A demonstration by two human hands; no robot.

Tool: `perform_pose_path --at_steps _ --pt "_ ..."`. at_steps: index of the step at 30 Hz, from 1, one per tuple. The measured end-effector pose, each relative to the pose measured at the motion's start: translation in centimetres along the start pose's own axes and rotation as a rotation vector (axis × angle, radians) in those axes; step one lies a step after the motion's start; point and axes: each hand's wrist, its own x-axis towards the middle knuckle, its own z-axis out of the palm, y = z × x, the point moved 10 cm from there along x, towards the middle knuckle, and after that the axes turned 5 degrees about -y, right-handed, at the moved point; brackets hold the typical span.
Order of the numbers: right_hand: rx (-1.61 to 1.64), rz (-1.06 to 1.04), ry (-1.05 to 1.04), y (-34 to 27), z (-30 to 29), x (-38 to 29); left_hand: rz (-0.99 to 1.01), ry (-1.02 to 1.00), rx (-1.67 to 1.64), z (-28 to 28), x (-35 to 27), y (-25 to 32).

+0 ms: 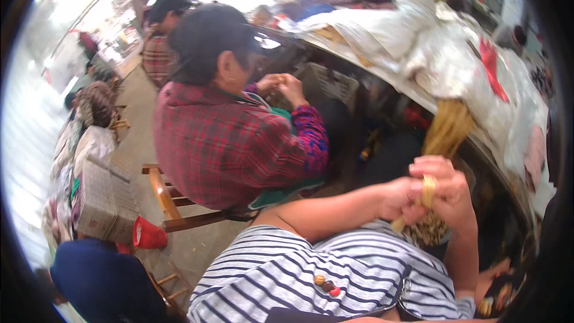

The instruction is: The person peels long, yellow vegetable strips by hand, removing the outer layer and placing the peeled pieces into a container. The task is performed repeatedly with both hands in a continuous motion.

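My left hand (403,199) and my right hand (441,184) meet in front of my chest, fingers bent and touching. A yellow strip (429,190) loops around fingers of my right hand, and a pale yellow end (397,224) shows below my left hand. Both hands seem closed on this strip. Just beyond them, a bundle of long yellow-brown strands (448,125) hangs at the table's edge; whether it touches my fingers cannot be told. Beneath the hands is a container of small tan-brown pieces (428,231), partly hidden by my hands and striped shirt.
A co-worker in a plaid top (224,143) sits close on the left on a wooden chair (166,197). White sheeting (385,27) and a red glove (491,69) lie on the table. Beyond the co-worker is a plastic crate (332,83). A red bucket (150,233) stands lower left.
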Motion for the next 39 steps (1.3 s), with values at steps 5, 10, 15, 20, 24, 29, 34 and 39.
perform_pose_path --at_steps 5,10,15,20,24,29,34,39 --pt "-0.526 0.189 0.331 -0.4 -3.1 -1.4 0.855 0.505 0.620 4.5 -5.7 10.3" --pt "0.588 0.503 0.321 6.0 0.3 -5.6 0.682 0.568 1.018 4.8 -5.5 9.0" --pt "0.952 0.504 0.536 9.7 1.5 -9.4 0.239 0.336 0.800 1.5 -0.8 7.5" --pt "0.997 0.539 0.440 10.2 0.2 -9.9 0.026 0.123 0.809 1.4 1.6 7.0" --pt "0.887 0.552 0.397 10.8 -0.3 -11.7 -0.076 -0.059 0.748 2.3 4.7 6.4" --pt "1.283 0.394 0.648 11.8 -1.0 -13.5 0.044 -0.008 0.481 1.7 7.2 5.8" --pt "1.352 0.352 1.046 13.5 -1.5 -18.4 0.071 0.092 0.496 -0.5 7.9 4.7" --pt "1.246 0.572 0.970 16.2 -0.6 -24.2 0.090 0.293 0.880 -3.7 8.1 3.9"
